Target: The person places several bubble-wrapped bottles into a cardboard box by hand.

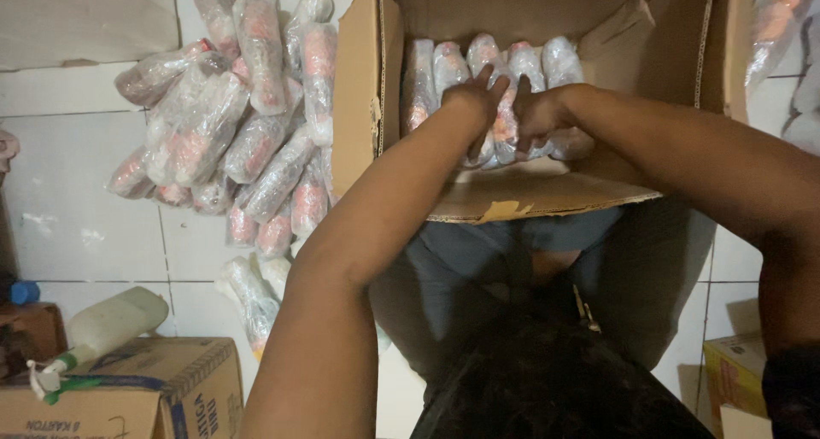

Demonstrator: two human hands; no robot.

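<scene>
Inside the cardboard box [512, 196], both hands [478, 97] [534, 114] press crinkly plastic-wrapped packs [448, 63].

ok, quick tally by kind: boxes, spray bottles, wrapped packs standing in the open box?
Cardboard boxes: 3, the open box, one bottom left, one bottom right
Spray bottles: 1
Wrapped packs visible in the open box: 5, both hands on them
Total: 9

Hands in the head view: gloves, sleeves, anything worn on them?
Both bare. The left hand and right hand show no gloves, rings or watch. Forearms are uncovered as well; no sleeve shows up to the frame edge, no markings visible.
</scene>
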